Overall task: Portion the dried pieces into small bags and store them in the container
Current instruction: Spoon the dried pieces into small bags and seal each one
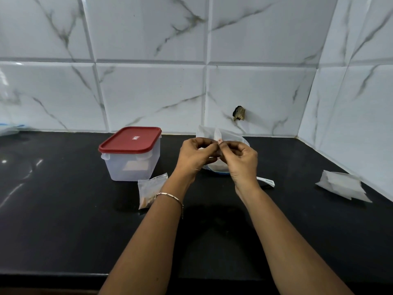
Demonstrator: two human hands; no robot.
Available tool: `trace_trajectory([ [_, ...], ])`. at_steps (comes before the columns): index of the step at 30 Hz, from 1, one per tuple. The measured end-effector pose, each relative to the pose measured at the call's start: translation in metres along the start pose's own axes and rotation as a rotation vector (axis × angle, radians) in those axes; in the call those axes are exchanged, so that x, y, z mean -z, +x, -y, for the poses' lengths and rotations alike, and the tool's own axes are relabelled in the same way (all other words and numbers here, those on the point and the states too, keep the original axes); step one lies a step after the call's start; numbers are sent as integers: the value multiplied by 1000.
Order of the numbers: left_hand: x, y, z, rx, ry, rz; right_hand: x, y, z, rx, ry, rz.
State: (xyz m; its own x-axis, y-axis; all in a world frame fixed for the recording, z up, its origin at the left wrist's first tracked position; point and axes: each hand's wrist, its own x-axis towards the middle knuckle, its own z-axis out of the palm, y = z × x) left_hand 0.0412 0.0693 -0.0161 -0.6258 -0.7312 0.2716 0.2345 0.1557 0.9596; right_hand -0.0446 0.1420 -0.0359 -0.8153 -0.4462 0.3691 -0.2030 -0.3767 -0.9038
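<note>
— Black stone counter (63, 220), item one: clear storage container (131, 165), red lid (130, 139) seated, a pale packet visible inside. State of hands?

— Left hand (196, 156) and right hand (241, 159) both raised over the counter, fingertips meeting and pinching the top edge of a small translucent bag (214, 134). Contents hidden by the hands.

— Other stock?

— One filled small bag (150, 191) with brown dried pieces, lying just in front of the container; spare empty bags (342, 186) well apart, at right; white scoop handle (266, 181) behind the right wrist.

— Step in hand?

— Judged: opening or sealing the held bag; cannot tell which. Next move needs the lid off before any bag is stored
</note>
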Motion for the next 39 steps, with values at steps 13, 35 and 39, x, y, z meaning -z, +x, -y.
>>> trace_trajectory([
  [13, -4, -2, 5, -99, 349, -115, 5, 0, 2, 109, -363, -58],
  [35, 3, -3, 1, -148, 505, -105, 18, 6, 7, 306, -509, -116],
  [39, 5, -4, 2, -153, 538, 26, 19, 7, 9, 278, -473, -157],
])
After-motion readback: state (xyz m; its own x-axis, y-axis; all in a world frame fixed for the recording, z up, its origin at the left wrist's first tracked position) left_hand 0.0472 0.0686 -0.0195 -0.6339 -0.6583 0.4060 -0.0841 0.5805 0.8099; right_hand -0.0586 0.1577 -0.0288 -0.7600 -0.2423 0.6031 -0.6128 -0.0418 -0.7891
